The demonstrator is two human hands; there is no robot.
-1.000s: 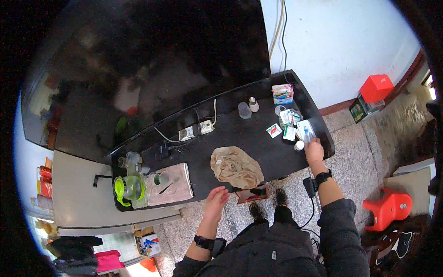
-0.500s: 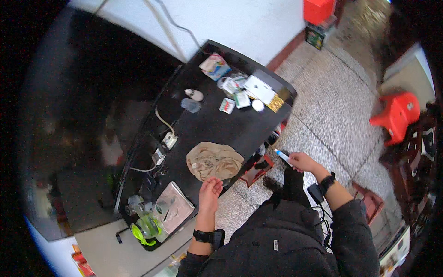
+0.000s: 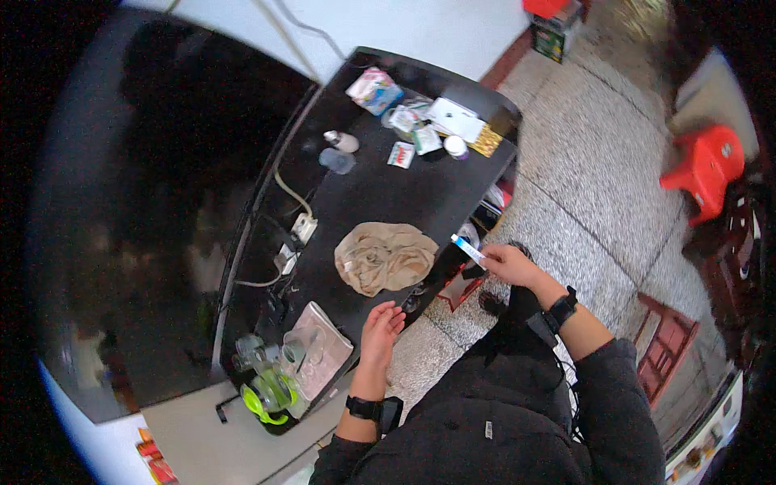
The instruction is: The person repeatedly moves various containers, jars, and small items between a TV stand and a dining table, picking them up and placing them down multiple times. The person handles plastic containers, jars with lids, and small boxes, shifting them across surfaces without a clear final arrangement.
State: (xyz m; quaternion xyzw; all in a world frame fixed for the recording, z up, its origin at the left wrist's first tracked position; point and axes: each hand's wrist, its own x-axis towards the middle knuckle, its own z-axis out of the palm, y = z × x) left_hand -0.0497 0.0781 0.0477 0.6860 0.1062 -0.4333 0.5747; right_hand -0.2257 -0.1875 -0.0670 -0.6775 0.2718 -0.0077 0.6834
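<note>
My right hand (image 3: 509,264) is closed on a small white tube with a blue end (image 3: 467,247), held out past the front edge of a black cabinet top (image 3: 356,190). My left hand (image 3: 381,327) hovers by that same edge, its fingers loosely bent and a little apart, with nothing visible in them. Just beyond the left fingertips, a crumpled beige cloth (image 3: 385,257) lies on the cabinet top. Neither hand touches the cloth.
Packets, a white jar (image 3: 456,146) and a small bottle (image 3: 343,141) stand at the cabinet's far end. A power strip (image 3: 304,229) lies along the back, before a large dark screen (image 3: 162,210). Green-lidded clear containers (image 3: 271,396) sit at the near-left end. Red stool (image 3: 705,171) at right.
My right hand has moved forward and left with the tube, nearer the cabinet edge. The left hand has shifted slightly right. The whole view has tilted a little.
</note>
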